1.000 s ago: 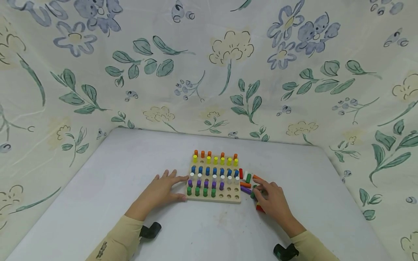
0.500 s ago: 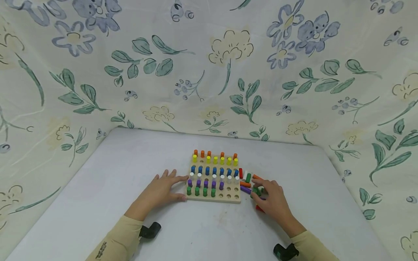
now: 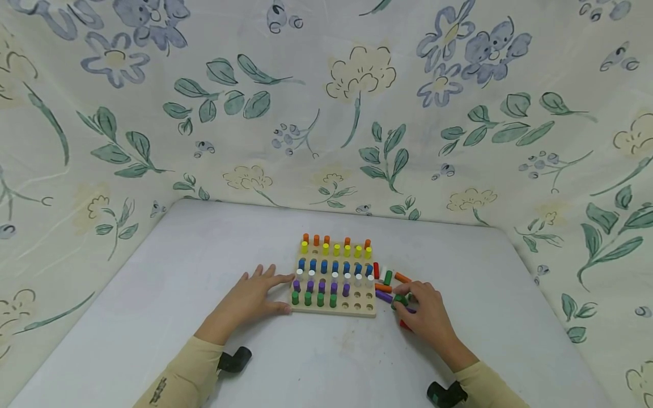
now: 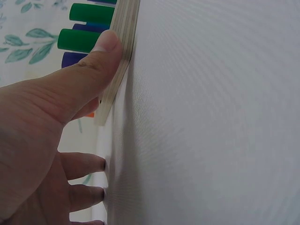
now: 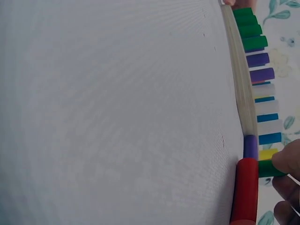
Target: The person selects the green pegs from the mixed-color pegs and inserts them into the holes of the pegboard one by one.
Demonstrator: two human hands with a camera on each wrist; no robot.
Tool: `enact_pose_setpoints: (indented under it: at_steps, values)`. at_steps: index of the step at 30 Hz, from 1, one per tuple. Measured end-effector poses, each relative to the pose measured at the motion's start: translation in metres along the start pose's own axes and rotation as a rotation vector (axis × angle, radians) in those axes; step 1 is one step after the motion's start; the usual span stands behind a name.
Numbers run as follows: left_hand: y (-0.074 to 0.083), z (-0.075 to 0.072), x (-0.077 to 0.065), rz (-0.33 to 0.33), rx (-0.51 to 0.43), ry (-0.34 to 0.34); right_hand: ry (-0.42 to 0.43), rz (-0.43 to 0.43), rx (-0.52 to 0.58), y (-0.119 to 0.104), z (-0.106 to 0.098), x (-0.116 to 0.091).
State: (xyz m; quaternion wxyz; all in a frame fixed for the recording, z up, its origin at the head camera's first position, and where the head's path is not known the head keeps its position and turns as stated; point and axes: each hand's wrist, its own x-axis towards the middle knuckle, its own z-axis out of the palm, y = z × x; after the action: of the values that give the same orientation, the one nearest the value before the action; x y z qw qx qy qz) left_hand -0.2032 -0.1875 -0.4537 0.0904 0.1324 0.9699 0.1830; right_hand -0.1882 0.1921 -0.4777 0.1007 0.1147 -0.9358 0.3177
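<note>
A wooden peg board (image 3: 316, 310) lies flat, with rows of orange, yellow, blue, white, purple and green pegs standing in it. Several holes at its near right have no peg. My left hand (image 3: 252, 300) rests at the board's left side, thumb at the near corner and index fingertip further up the edge; the left wrist view shows the other fingers extended down to the table. To the right of the board, my right hand (image 3: 428, 309) pinches a green peg (image 5: 269, 168) between thumb and fingers, over the loose pegs. Its palm hides some of them.
Loose pegs lie right of the board: a red peg (image 3: 376, 271), a purple peg (image 3: 384, 296), orange pegs (image 3: 384, 288) and another green peg (image 3: 388, 277). A red peg (image 5: 247, 190) lies close to the right wrist camera. A floral cloth (image 3: 326, 113) hangs behind the white table (image 3: 229, 238).
My right thumb and fingers have shifted slightly left and closed around the green peg, which now shows between them. The left hand and the board have stayed in place.
</note>
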Motion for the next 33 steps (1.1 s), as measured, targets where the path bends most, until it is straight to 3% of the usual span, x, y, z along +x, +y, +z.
enact_pose_setpoints:
  at_steps: [33]
  values:
    - [-0.0006,0.0007,0.0002,0.008,0.01,0.011,0.01,-0.034,-0.002,-0.0044,0.0071,0.0022]
